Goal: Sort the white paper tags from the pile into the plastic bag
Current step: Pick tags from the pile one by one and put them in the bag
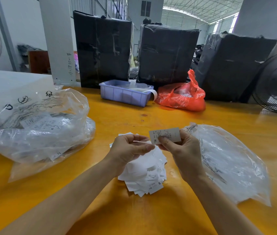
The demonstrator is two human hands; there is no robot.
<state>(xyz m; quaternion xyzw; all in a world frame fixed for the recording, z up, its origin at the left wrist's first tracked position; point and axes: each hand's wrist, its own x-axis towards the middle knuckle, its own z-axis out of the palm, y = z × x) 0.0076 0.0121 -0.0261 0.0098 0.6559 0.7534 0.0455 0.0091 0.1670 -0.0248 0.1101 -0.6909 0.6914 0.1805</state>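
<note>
Two hands were up over the yellow bench, right above the pile of white tags. The right hand pinched a single tag marked XL between thumb and fingers, printed side up. The left hand had its fingers curled in, thumb tip just by the corner of that tag, though I couldn't tell if it actually gripped anything. One clear plastic bag lay flat just right of the pile, near the right wrist. Off to the left sat a bigger clear bag stuffed with printed tags. Further back were a blue tray, a red bag beside it, and black wrapped bales behind.
</note>
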